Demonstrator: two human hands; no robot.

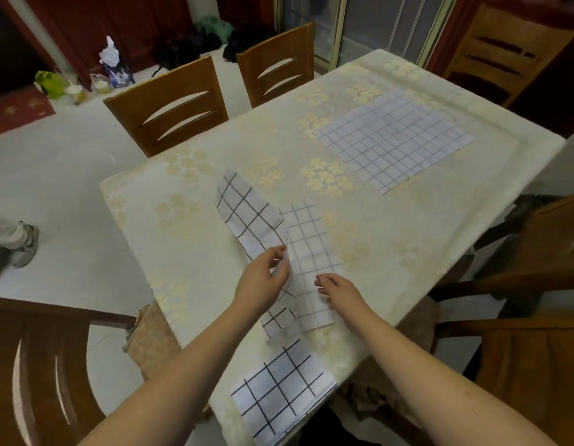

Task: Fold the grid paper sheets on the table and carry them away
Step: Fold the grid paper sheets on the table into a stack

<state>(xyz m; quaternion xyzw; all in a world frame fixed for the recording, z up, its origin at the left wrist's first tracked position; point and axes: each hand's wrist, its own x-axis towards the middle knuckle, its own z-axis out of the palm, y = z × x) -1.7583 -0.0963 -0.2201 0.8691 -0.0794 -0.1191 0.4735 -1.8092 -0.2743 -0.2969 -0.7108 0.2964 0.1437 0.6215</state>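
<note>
While left hand (263,278) pinches folded strip (247,217), right hand (337,289) presses fine-grid strip (311,252) flat, fingers half-curled; we judge folding midway; next, far sheet (395,140) needs folding.

on the table (182,239), two folded strips (247,214) cross at the centre; a flat sheet (392,140) lies far right, another folded sheet (279,394) nearest.

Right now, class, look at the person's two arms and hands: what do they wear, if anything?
Nothing shows on them. Both forearms are bare from the frame's edge to the wrists, with no sleeves in view. The left hand and right hand are ungloved, and no watch, bracelet or ring can be seen. The right forearm bears a small mark near the frame's edge.
</note>
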